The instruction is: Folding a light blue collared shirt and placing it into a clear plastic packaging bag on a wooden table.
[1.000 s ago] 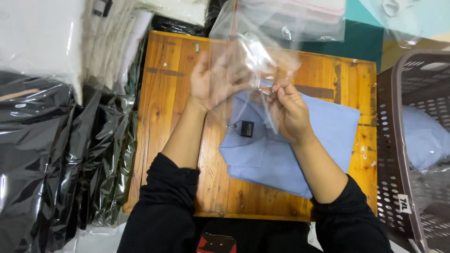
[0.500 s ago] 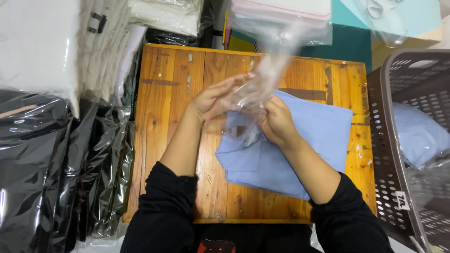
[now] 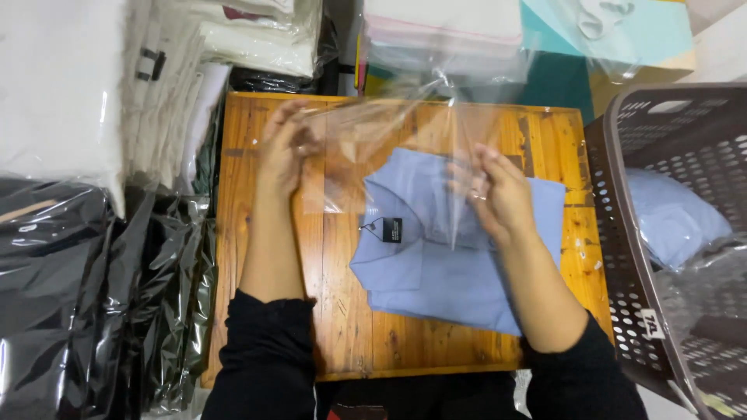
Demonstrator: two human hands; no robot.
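Both hands, left hand [image 3: 284, 152] and right hand [image 3: 494, 190], pinch one clear plastic bag [image 3: 389, 132] in their fingers above one folded blue shirt [image 3: 443, 264] with a small black tag [image 3: 392, 230].

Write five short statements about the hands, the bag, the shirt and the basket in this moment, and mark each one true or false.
1. Both hands, left hand and right hand, hold a clear plastic bag. True.
2. The folded shirt is red. False: it is light blue.
3. The shirt lies on a wooden board. True.
4. The perforated basket stands on the person's left. False: it stands on the right.
5. The shirt is already inside the bag. False: it lies on the board, with the bag held above it.
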